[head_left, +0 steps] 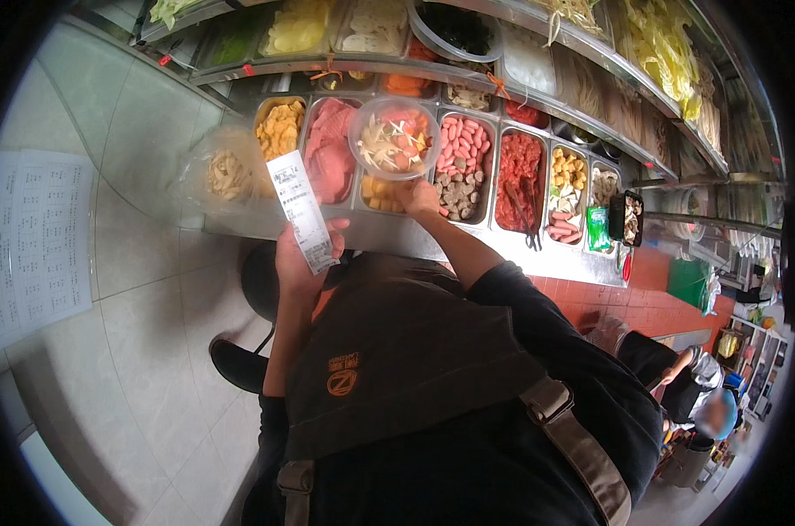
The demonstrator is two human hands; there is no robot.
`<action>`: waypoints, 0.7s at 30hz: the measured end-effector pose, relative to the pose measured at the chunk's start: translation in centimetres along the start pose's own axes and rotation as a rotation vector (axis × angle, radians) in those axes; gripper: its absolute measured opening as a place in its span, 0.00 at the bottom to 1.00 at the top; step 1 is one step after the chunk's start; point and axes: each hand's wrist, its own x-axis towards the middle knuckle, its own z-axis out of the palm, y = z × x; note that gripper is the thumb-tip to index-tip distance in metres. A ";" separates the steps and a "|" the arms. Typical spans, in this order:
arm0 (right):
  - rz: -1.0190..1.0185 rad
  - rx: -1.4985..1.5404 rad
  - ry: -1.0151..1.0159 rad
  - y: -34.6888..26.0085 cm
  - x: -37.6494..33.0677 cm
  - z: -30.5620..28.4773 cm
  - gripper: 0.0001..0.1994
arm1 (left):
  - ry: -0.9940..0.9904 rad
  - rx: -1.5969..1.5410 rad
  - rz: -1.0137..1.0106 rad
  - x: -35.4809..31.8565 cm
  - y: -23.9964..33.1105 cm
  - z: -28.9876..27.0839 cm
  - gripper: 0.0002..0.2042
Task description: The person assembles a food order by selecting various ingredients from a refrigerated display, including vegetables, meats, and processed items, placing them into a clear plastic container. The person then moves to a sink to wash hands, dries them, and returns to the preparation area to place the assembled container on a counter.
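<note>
My left hand (300, 258) is closed on a long white printed receipt (301, 210), which stands up toward the food trays. A round clear plastic bowl (394, 138) holds pale shredded strips and red and orange pieces. It sits over the trays of pink slices and yellow chunks; whether it rests on their rims I cannot tell. My right hand (422, 198) is at the bowl's near edge, over the tray of yellow chunks (378, 195). Its fingers are bent and partly hidden, so what they hold does not show.
To the right stand metal trays of small sausages (463, 145), red meat (518, 171) with tongs (531, 210), and mixed pieces. A clear bag (226, 175) lies left. Loaded shelves (590, 61) overhang the back. A printed sheet (33, 245) is far left; a person (700, 386) is lower right.
</note>
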 end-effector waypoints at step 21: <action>-0.102 0.478 -0.096 5.3 2.8 3.0 0.17 | -0.209 -0.021 -0.036 3.2 -0.8 1.5 0.28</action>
